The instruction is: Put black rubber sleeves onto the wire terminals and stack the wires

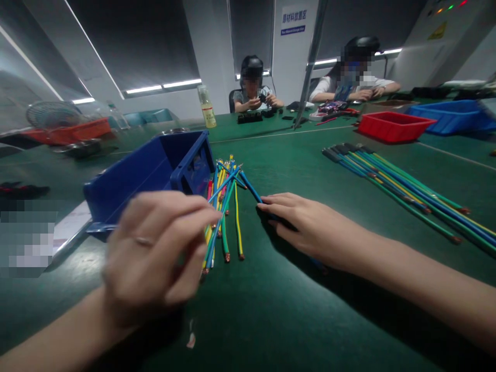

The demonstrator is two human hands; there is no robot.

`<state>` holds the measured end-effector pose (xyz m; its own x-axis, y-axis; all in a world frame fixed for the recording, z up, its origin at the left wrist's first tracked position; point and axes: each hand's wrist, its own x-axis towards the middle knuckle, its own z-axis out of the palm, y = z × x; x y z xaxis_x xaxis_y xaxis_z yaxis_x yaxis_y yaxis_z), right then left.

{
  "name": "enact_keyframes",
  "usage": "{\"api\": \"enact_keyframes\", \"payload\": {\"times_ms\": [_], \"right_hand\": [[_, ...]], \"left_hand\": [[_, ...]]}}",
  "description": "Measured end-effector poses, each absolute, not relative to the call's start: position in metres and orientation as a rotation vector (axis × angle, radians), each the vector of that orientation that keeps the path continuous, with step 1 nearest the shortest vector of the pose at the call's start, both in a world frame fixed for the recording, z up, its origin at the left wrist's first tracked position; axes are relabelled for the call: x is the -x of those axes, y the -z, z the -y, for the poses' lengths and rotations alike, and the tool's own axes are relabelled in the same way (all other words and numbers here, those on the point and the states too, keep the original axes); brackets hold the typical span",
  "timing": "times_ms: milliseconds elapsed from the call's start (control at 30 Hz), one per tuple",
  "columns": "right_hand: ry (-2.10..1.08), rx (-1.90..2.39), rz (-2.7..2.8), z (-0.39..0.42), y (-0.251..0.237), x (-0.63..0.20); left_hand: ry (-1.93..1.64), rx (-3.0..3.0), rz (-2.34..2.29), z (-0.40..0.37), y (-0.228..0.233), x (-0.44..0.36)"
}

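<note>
A loose pile of cut wires (pixel 223 206), blue, green, yellow and red with bare copper ends, lies on the green table. My left hand (pixel 155 253), slightly blurred, hovers at the pile's near left side. Its fingers are curled toward the thumb; whatever sits between them is hidden. One blue wire of the pile passes behind its fingertips. Right of the pile, my right hand (pixel 294 222) is closed over a blue wire (pixel 251 187) that slants across the tabletop. Most of that wire is covered by the fingers and palm.
A blue bin (pixel 132 175) stands left of the pile. Wires with black sleeves (pixel 395 175) lie at right, before a red tray (pixel 395 126) and a blue tray (pixel 453 116). A bottle (pixel 207 107) stands behind the bin. Two people work across the table.
</note>
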<state>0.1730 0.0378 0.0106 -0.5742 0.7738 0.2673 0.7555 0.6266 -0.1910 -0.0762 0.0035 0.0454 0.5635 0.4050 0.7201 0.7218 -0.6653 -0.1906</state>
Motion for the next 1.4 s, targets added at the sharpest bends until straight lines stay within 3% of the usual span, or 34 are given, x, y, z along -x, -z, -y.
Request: {"api": "enact_keyframes", "payload": {"times_ms": [133,300,433,767,933,1400], "right_hand": [[0.072,1.344,2.566,-0.039,-0.02,-0.178],[0.341,1.586,2.435,-0.04,-0.02,-0.189],[0.365,1.414,2.451,-0.043,-0.009,-0.189],[0.211,1.493,2.282,-0.045,0.0,-0.179],[0.182,1.266,2.346,-0.048,0.004,-0.179],[0.166,1.375,2.425,-0.046,-0.002,-0.186]], "left_hand": [[0.811,1.944,1.298,-0.028,-0.067,0.096],[0.552,2.135,1.715,-0.069,-0.066,0.113],[0.322,2.338,1.898,-0.086,-0.059,0.119],[0.024,2.632,2.078,-0.096,-0.057,0.128],[-0.032,2.623,2.092,-0.096,-0.057,0.127],[-0.041,2.606,2.098,-0.094,-0.059,0.128]]}}
